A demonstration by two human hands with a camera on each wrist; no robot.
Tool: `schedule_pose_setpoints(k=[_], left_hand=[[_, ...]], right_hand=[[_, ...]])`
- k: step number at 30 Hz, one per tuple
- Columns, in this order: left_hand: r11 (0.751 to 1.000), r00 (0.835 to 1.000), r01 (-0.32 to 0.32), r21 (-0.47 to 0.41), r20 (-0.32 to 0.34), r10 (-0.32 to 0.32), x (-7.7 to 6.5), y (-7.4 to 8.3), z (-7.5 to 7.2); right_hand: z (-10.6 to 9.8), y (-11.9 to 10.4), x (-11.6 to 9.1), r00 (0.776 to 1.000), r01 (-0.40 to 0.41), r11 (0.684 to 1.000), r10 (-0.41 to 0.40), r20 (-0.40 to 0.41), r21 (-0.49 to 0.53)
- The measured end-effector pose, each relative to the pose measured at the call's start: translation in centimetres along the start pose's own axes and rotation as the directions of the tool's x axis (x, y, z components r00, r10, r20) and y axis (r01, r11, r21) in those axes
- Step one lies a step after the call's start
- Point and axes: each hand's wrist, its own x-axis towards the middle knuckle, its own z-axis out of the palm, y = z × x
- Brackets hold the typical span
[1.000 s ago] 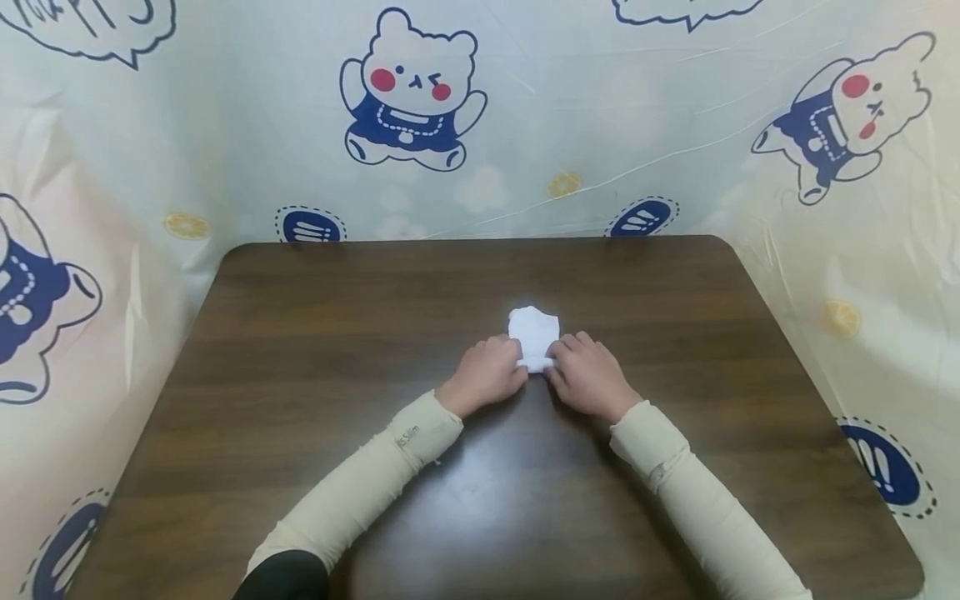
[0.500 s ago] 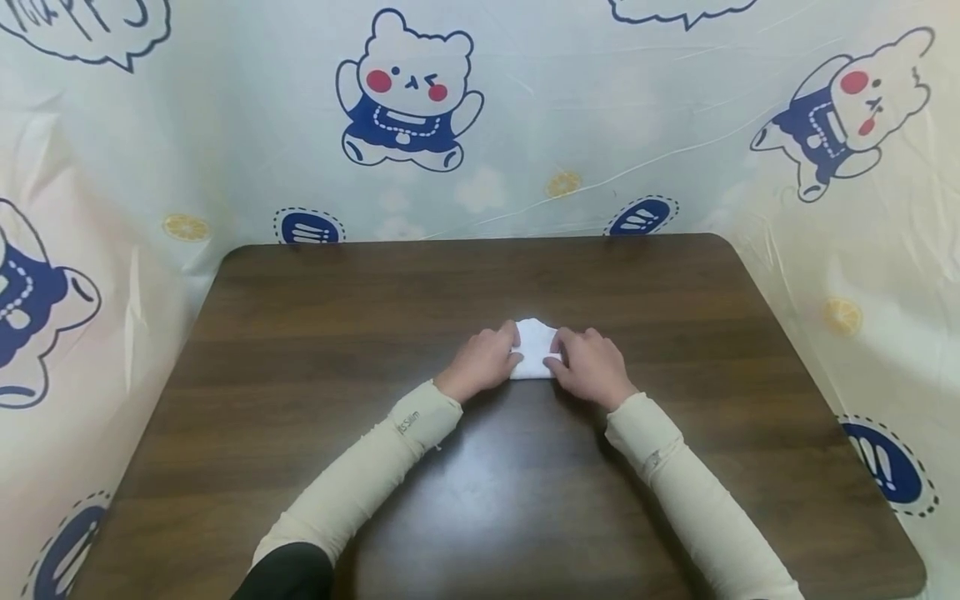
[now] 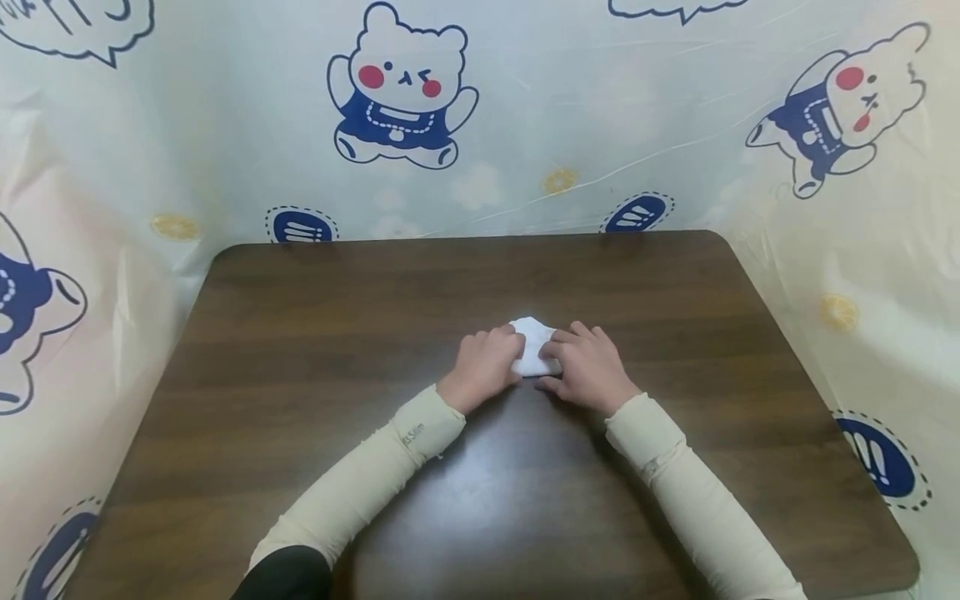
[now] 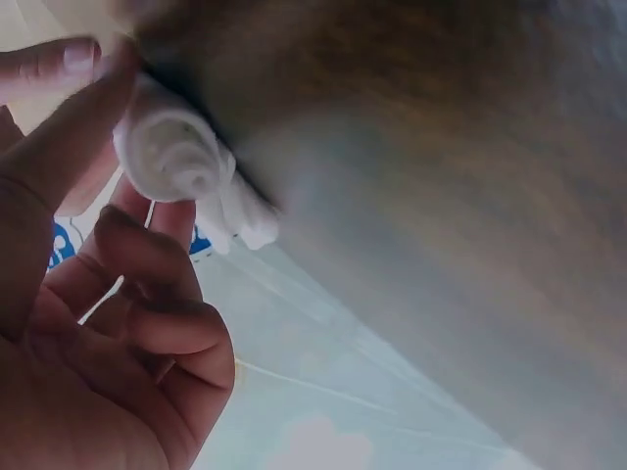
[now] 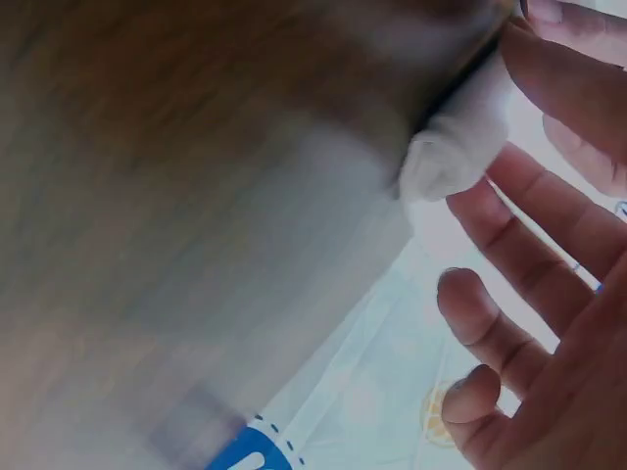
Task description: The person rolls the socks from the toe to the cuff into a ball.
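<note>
A white cloth (image 3: 534, 348) lies on the brown table between both hands, partly rolled up. Its spiral roll end (image 4: 178, 162) shows in the left wrist view, with a loose flap beyond it. The roll's other end (image 5: 439, 164) faces the right wrist camera. My left hand (image 3: 486, 367) grips the roll at its left end between thumb and fingers, the lower fingers curled below. At the right end, my right hand (image 3: 588, 367) holds the roll with thumb and front fingers, while its other fingers stand off the cloth.
The wooden table (image 3: 337, 333) spreads around both hands, its far edge meeting a pale curtain (image 3: 525, 108) printed with bears. That curtain also hangs along the left and right sides. Beige sleeves (image 3: 352, 483) cover both forearms.
The flat part of the cloth beyond the hands looks shorter than one second ago. Fingers of both hands have shifted over the roll, and the right thumb now sits lower, near the cloth's front edge.
</note>
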Motion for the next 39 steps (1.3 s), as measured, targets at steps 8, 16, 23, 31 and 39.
schedule_pose_setpoints(k=[8, 16, 23, 31, 39], left_hand=[[0.999, 0.999, 0.029, -0.032, 0.039, -0.027, 0.1, -0.3, 0.2], [0.984, 0.991, 0.086, -0.153, 0.111, -0.069, 0.0, -0.6, -0.2], [0.963, 0.981, 0.141, -0.23, 0.161, -0.106, 0.0, -0.7, -0.3], [0.948, 0.974, 0.185, -0.261, 0.179, -0.141, 0.2, -1.0, 0.0], [0.977, 0.99, 0.14, -0.163, 0.007, -0.141, 0.4, -1.6, 0.0]], right_hand=[[0.3, 0.1, 0.2, 1.0, 0.019, 1.0, -0.019, -0.011, 0.003], [0.2, 0.3, 0.2, 1.0, -0.021, 0.987, 0.02, 0.009, 0.158], [0.1, 0.4, 0.6, 0.994, -0.081, 0.968, 0.062, 0.089, 0.238], [0.2, 0.2, 1.7, 0.978, -0.141, 0.962, 0.098, 0.183, 0.236], [0.0, 0.1, 2.3, 0.977, -0.199, 0.977, 0.192, 0.089, 0.079]])
